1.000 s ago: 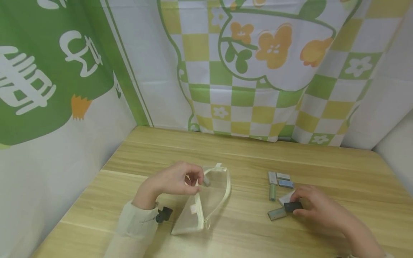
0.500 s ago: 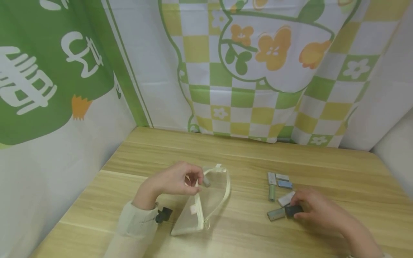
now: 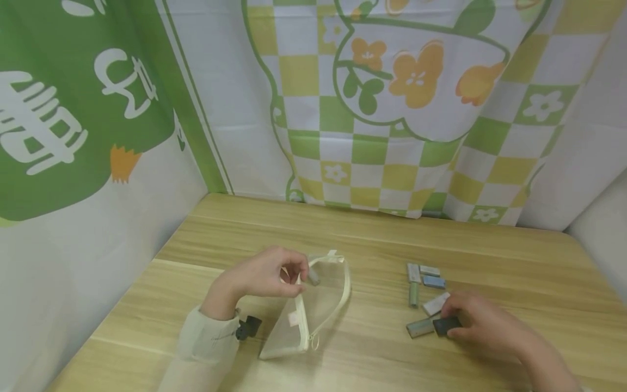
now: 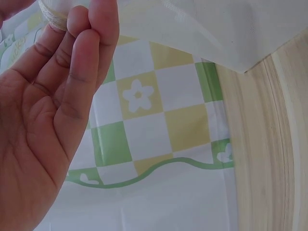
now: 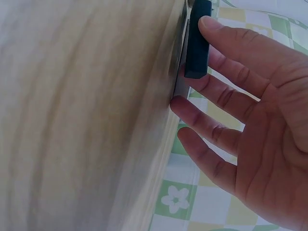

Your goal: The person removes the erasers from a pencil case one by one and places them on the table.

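My left hand (image 3: 266,272) pinches the cream zip edge of a see-through mesh zip pouch (image 3: 286,335), which stands with its mouth spread wide. One small grey piece (image 3: 313,277) shows through the mesh. On the right, my right hand (image 3: 482,321) pinches a small black rectangular block (image 3: 447,326) between thumb and fingertips; in the right wrist view the block (image 5: 198,43) is close over the tabletop. Touching distance from it lie a grey-green block (image 3: 420,328) and a white block (image 3: 436,304). The left wrist view shows the left fingers curled at the pouch edge.
Behind the right hand lie a grey block (image 3: 413,272), a white one (image 3: 429,270), a blue one (image 3: 434,282) and a green one (image 3: 413,295). A black device (image 3: 249,328) is at the left cuff. A checked curtain (image 3: 382,158) hangs along the table's (image 3: 372,354) back edge.
The black block has tipped flatter and moved slightly toward the table's front in my right hand, uncovering more of the white block. My left hand and the pouch stay put.
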`<state>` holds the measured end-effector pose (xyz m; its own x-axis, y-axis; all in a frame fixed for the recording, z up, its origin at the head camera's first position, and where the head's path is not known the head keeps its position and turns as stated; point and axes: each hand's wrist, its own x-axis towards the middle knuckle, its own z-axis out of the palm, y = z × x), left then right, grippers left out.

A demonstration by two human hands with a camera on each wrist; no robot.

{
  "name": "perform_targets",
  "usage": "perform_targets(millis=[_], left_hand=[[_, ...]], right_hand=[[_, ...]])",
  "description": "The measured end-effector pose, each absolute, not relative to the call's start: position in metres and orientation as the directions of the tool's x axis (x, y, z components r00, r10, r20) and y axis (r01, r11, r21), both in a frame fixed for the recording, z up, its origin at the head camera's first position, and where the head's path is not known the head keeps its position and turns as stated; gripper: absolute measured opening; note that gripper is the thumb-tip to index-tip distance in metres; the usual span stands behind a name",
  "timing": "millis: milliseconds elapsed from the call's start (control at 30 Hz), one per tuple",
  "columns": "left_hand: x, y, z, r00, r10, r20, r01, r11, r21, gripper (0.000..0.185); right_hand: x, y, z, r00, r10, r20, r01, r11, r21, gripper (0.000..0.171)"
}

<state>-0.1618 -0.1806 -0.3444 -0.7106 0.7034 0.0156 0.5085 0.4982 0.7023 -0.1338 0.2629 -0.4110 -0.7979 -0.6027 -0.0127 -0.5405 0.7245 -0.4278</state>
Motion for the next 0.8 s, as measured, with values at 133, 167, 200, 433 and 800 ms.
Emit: perform_targets(millis=[133,167,200,433,800], left_hand=[[-0.1623,-0.1806,-0.3452,-0.712,0.702,0.016,0.509,0.501,0.7,0.007],[-0.1623,-0.1806,-0.3453,-0.713,0.701,0.016,0.509,0.502,0.699,0.007],[-0.1623,-0.1806,-0.3454,-0.713,0.701,0.016,0.51,0.503,0.698,0.007],[-0.1618,-0.1808,-0.3449,-0.713,0.701,0.013,0.508,0.503,0.699,0.006],[-0.1617,-0.1809,-0.3449,-0.714,0.699,0.019,0.511,0.503,0.697,0.006]], right_hand=[[-0.1336,0.2626,-0.411,-0.801,-0.598,-0.033,-0.527,0.73,-0.435,0.024],[-0.1337,0.2625,-0.4111,-0.802,-0.597,-0.035,-0.526,0.731,-0.435,0.024],[-0.1339,0.2624,-0.4113,-0.801,-0.597,-0.037,-0.525,0.731,-0.436,0.024],[-0.1341,0.2614,-0.412,-0.804,-0.592,-0.05,-0.522,0.744,-0.418,0.025],[-0.1347,0.2622,-0.4126,-0.808,-0.584,-0.077,-0.505,0.754,-0.42,0.023]])
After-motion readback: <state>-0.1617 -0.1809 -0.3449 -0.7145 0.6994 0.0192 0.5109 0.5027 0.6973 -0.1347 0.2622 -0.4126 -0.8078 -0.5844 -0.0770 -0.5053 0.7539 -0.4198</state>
